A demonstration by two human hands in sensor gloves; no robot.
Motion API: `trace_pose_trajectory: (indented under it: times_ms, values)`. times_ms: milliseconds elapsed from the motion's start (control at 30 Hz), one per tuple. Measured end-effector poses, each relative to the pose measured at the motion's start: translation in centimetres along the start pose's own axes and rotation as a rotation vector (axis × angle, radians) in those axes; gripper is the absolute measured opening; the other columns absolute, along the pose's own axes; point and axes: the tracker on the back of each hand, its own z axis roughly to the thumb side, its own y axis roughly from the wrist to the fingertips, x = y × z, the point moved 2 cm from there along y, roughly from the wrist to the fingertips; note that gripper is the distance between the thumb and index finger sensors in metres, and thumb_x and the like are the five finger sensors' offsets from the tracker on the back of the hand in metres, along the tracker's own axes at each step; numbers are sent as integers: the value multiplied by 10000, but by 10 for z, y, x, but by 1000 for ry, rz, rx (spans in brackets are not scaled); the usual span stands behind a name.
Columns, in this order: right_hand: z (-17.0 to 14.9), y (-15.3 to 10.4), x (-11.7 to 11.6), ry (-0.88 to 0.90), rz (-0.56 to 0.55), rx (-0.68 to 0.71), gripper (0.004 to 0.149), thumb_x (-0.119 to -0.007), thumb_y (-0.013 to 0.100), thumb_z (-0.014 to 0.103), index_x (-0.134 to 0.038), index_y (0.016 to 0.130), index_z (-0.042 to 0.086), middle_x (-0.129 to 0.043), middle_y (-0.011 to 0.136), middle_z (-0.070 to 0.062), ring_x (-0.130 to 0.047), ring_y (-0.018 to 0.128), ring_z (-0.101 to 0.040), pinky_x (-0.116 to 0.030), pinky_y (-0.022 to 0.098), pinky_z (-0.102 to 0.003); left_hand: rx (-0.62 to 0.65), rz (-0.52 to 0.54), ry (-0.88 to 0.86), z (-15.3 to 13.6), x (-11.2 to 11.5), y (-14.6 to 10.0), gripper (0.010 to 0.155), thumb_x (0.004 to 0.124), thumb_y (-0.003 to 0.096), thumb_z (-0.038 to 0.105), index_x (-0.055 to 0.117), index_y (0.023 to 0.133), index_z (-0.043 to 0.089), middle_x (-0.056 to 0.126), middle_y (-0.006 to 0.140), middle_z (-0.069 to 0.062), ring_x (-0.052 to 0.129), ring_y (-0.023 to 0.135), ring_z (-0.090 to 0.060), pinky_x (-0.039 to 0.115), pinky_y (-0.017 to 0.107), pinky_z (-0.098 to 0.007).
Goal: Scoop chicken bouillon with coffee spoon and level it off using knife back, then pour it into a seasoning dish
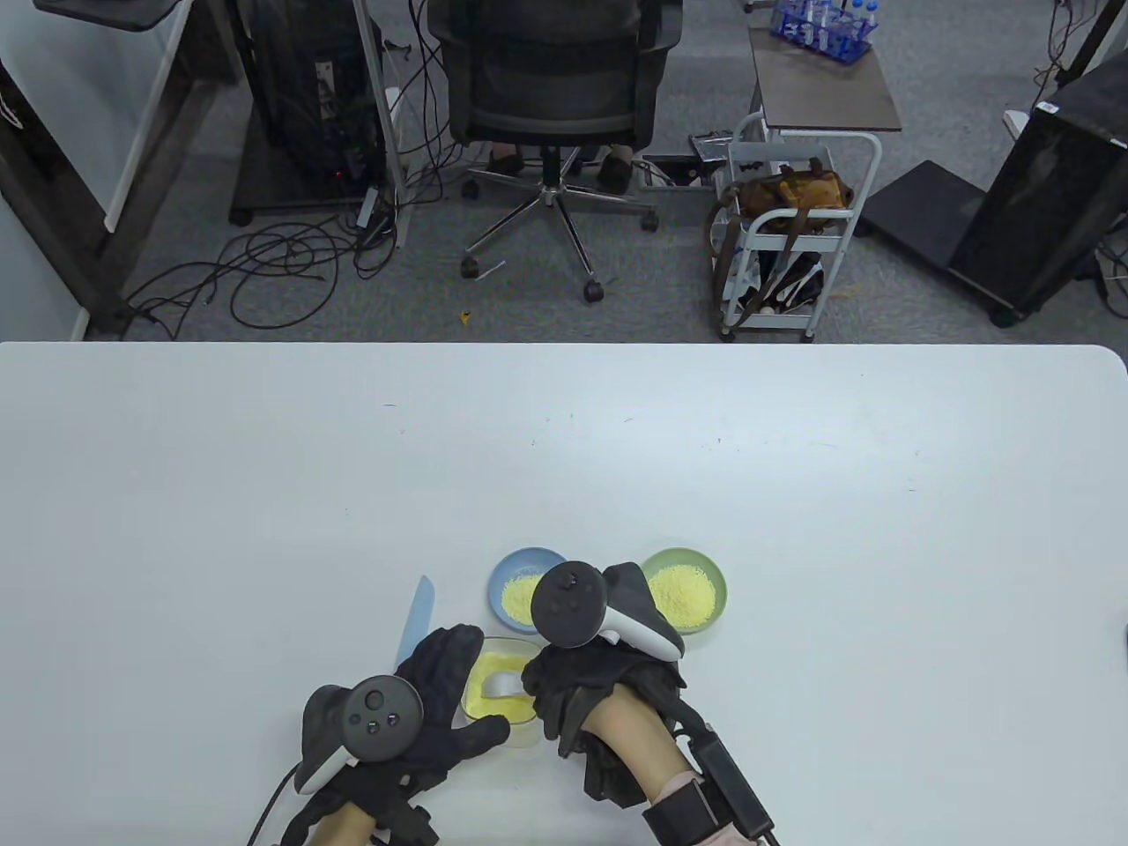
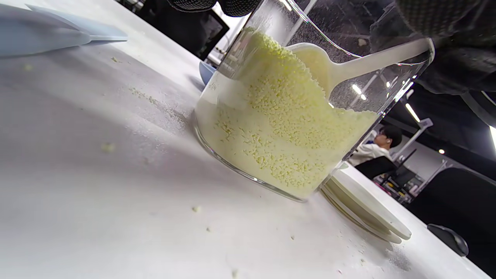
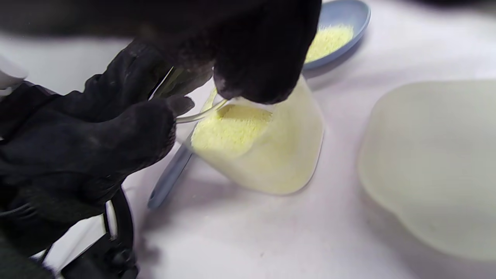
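Left hand (image 1: 441,696) curled round clear jar (image 2: 286,116) of yellow bouillon (image 2: 279,128), tilting it on table (image 1: 264,493). White spoon (image 2: 333,66) sat bowl-down in granules, handle gripped by right hand (image 1: 582,683) at jar rim. Knife (image 1: 416,617) lay flat just left of jar.

Clear glass jar (image 1: 502,692) is sitting near the table's front edge, tilted, bouillon (image 2: 279,131) banking up one side: pale yellow granules, roughly half full. White plastic spoon (image 2: 348,68) is lying inside it, bowl digging into the granules, handle angling up over the rim. Light blue knife (image 1: 416,621) is lying flat on the table just left of the jar, tip pointing away. Blue dish (image 1: 520,589) is sitting just behind the jar, holding a small heap of granules. Green dish (image 1: 686,590) is sitting to its right, well apart from the jar, holding a bigger heap. A few loose granules are lying scattered around the jar's base.
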Motion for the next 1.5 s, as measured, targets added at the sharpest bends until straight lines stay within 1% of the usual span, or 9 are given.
trace_pose_trajectory:
  times_ms: [133, 267, 367, 667, 900, 1133, 1300, 1433, 1500]
  values:
    - [-15, 4, -6, 177, 85, 26, 396, -767, 378, 124, -669, 705, -76, -919, 393, -289, -942, -69, 26, -892, -98, -248, -3, 1, -1, 0, 0, 0, 988, 731, 367, 714, 290, 1112, 239, 443, 1199, -111, 443, 1126, -404, 426, 754, -626]
    - [-36, 7, -18, 463, 209, 95, 381, -716, 440, 117, -571, 746, -60, -888, 448, -290, -975, 11, 29, -925, -17, -256, -4, -1, 1, 0, 0, 0, 988, 731, 366, 715, 289, 1112, 241, 446, 1198, -111, 443, 1125, -404, 427, 753, -626]
    - [-47, 5, -22, 596, 169, 135, 378, -715, 443, 114, -571, 750, -53, -890, 443, -291, -982, 14, 24, -928, -14, -259, -4, -4, 4, 0, 0, 0, 986, 729, 370, 714, 287, 1113, 240, 443, 1198, -113, 440, 1125, -406, 425, 753, -626]
    - [-72, -2, -30, 797, 85, 248, 372, -723, 447, 119, -609, 763, -40, -912, 417, -282, -1011, 17, 26, -950, -9, -259, -6, -13, 11, -1, 0, 0, 990, 729, 366, 719, 284, 1113, 247, 432, 1199, -121, 431, 1124, -413, 422, 751, -630]
    - [-88, -9, -37, 877, -12, 346, 386, -724, 449, 117, -605, 759, -79, -918, 404, -281, -1019, 14, 23, -954, -12, -260, -2, -31, 28, -1, -2, 0, 1006, 730, 354, 730, 270, 1117, 262, 383, 1210, -126, 402, 1132, -416, 406, 756, -636]
    - [-105, -9, -48, 1010, -88, 445, 388, -731, 448, 114, -616, 756, -91, -922, 392, -291, -1020, 3, 8, -949, -22, -270, 8, 90, -88, -10, -42, -10, 954, 709, 392, 720, 322, 1122, 243, 411, 1207, -140, 428, 1126, -428, 410, 749, -647]
    - [-107, -13, -43, 983, -110, 458, 389, -731, 449, 110, -612, 757, -96, -918, 397, -297, -1020, 6, 0, -946, -18, -277, -154, 128, 33, -34, -59, -15, 739, 750, 471, 548, 523, 1079, 194, 633, 1114, -179, 728, 968, -395, 546, 704, -590]
    - [-107, -20, -40, 954, -167, 460, 391, -735, 441, 113, -620, 752, -95, -919, 394, -296, -1020, -1, 0, -945, -24, -275, -425, -89, 189, -55, -47, -13, 660, 783, 467, 538, 660, 1001, 170, 802, 966, -183, 868, 799, -347, 642, 633, -540]
    - [-106, -22, -41, 970, -154, 476, 391, -735, 442, 111, -618, 753, -97, -918, 397, -299, -1020, 2, -2, -945, -23, -277, -464, -70, 278, -57, -41, -10, 637, 822, 435, 549, 746, 925, 149, 911, 817, -156, 953, 642, -294, 715, 556, -502]
